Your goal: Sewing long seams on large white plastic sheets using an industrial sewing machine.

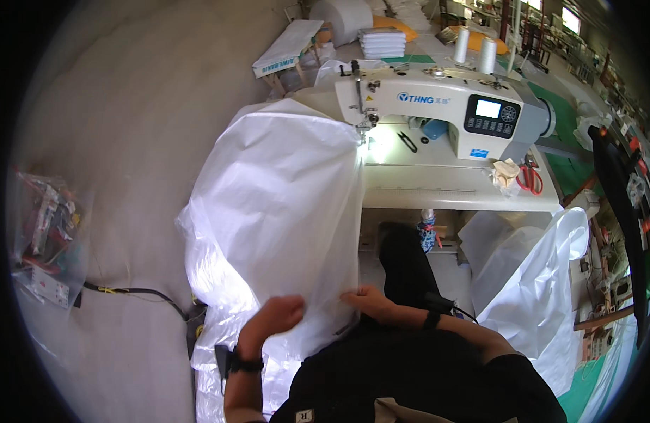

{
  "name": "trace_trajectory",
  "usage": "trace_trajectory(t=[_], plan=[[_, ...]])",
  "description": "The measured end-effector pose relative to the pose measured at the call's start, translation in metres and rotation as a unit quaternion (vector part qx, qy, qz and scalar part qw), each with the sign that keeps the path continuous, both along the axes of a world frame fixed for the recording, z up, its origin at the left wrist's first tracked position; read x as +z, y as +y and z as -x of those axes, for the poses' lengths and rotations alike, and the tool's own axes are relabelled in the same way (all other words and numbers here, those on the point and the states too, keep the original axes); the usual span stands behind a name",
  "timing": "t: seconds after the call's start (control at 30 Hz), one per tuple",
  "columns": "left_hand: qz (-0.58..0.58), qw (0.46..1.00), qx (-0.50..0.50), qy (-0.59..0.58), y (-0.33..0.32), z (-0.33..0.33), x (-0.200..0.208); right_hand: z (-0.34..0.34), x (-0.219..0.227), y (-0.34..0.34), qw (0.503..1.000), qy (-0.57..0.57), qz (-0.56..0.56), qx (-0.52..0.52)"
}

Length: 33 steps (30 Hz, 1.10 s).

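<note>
The large sheet (290, 197) is coloured plain white. White is repeated on the sewing machine (381, 99), finished in grey at one end, and on the thread cones (488, 56). The control panel (492, 123) is coloured black, its screen (488, 108) lit pale blue. Red is shown by the scissors' handles (529, 178), and mottled blue by the bottle-like object (427, 238). Black is seen in the shirt (424, 374).
</note>
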<state>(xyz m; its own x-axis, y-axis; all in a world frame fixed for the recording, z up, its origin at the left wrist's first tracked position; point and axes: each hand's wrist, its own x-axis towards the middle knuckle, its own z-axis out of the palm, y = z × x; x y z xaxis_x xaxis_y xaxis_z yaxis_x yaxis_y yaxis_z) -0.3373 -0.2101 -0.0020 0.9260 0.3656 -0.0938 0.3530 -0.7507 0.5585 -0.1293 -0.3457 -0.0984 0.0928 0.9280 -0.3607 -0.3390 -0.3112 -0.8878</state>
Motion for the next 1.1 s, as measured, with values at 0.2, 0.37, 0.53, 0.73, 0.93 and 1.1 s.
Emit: trace_trajectory(t=[0.2, 0.37, 0.53, 0.73, 0.93, 1.1], plan=[[0.135, 0.986, -0.061, 0.082, -0.027, -0.038, 0.027, 0.009, 0.004, 0.004, 0.990, -0.084, -0.032, 0.111], [0.102, 0.974, 0.190, -0.073, -0.026, -0.079, -0.006, 0.009, 0.038, -0.009, 0.961, -0.229, -0.056, 0.141], [0.034, 0.983, 0.156, -0.086, -0.035, -0.086, -0.047, 0.008, 0.020, -0.006, 0.937, -0.274, -0.084, 0.201], [0.095, 0.959, 0.228, -0.135, -0.044, -0.083, -0.042, 0.025, 0.035, -0.006, 0.952, -0.206, -0.123, 0.191], [0.116, 0.948, 0.266, -0.128, -0.029, -0.072, -0.046, -0.021, 0.031, 0.027, 0.867, -0.266, -0.244, 0.342], [0.081, 0.944, 0.291, -0.131, -0.049, -0.077, 0.004, -0.045, 0.006, 0.104, 0.960, -0.231, -0.128, 0.087]])
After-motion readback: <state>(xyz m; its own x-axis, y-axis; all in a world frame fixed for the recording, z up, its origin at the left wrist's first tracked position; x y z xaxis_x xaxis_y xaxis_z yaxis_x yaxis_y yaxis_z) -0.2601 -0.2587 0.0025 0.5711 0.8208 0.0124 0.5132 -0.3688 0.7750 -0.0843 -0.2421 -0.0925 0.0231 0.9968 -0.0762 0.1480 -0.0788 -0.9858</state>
